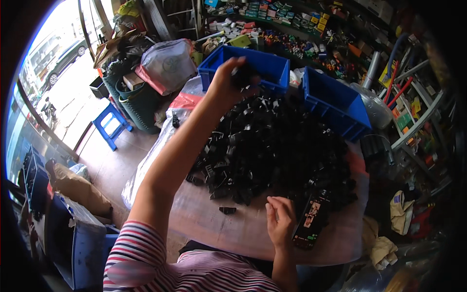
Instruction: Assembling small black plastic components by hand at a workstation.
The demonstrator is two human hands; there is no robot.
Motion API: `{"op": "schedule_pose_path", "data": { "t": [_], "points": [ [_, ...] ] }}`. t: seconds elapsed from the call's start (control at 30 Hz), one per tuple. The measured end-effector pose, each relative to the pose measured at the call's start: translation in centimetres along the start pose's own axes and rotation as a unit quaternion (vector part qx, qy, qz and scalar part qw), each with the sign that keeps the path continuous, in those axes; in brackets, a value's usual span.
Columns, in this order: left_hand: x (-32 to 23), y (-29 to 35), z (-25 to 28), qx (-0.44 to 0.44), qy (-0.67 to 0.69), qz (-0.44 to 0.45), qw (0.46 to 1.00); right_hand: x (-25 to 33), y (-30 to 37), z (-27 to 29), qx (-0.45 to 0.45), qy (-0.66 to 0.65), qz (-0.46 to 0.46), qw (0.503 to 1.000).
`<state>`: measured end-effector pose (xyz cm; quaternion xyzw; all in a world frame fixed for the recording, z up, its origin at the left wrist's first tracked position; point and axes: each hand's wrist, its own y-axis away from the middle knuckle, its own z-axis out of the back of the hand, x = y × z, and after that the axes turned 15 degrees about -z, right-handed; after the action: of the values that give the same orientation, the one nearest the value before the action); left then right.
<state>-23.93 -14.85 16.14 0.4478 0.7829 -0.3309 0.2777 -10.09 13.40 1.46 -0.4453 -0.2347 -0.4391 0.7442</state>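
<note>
The left hand is up over the near side of a blue bin, fingers wrapped around black pieces, too dark to count. The right hand hangs half-curled above the table, nothing visible in it. More of the same lie in a big black heap. They look like light, stiff plastic, probably smooth, hardly fragile; I'd grip them by the sides, several together. Clear sheeting covers the table, where a phone lies. Around it, crowded shelves and a blue stool.
</note>
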Motion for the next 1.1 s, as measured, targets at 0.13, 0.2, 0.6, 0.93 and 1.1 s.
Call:
{"op": "schedule_pose_path", "data": {
  "t": [0.13,0.2,0.6,0.93,1.1],
  "points": [
    [-4.3,-6.0,-0.7,0.098,-0.383,-0.252,0.883,-1.1,-0.5,1.0,-0.002,0.009,-0.032,0.999],
    [-6.5,-4.3,1.6,0.246,-0.527,-0.413,0.701,-1.0,-0.5,1.4,-0.020,0.002,-0.053,0.998],
    [4.5,5.5,24.7,0.026,-0.720,-0.208,0.662,-1.3,1.0,0.4,0.029,0.012,-0.002,0.999],
    [4.9,12.8,22.4,-0.133,-0.367,-0.181,0.903,-1.3,2.5,3.6,-0.034,0.150,-0.023,0.988],
    [5.3,15.8,18.0,-0.059,-0.333,-0.184,0.923,-1.9,-1.3,3.4,0.055,0.331,-0.092,0.937]
  ]
}}
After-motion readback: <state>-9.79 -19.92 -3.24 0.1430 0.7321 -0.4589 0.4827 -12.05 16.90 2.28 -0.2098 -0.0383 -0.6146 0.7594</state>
